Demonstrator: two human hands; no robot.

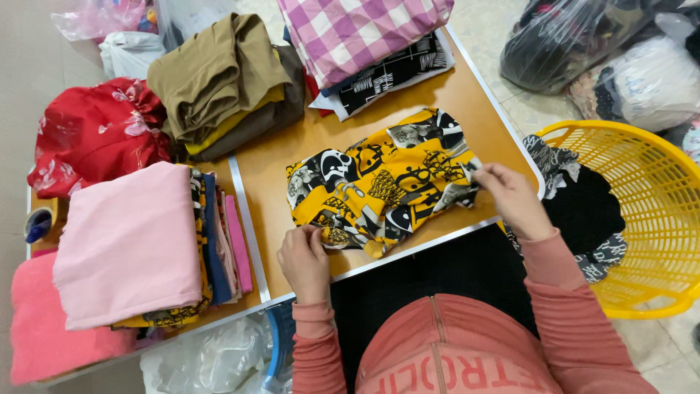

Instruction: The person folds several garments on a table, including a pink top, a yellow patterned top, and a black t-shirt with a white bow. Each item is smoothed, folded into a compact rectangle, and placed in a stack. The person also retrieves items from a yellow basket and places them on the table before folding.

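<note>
A yellow, black and white patterned cloth (383, 182) lies partly folded on the wooden table (277, 164) in front of me. My left hand (304, 259) pinches its near left edge. My right hand (514, 197) grips its right edge near the table's corner. Both sleeves are salmon pink.
To the left sits a stack of folded cloths with a pink one (127, 244) on top. Behind are a red floral garment (98, 135), olive-brown folded clothes (222, 80) and a pink checked cloth (357, 29). A yellow basket (649, 211) holding black patterned fabric stands at right, with plastic bags (576, 40) beyond.
</note>
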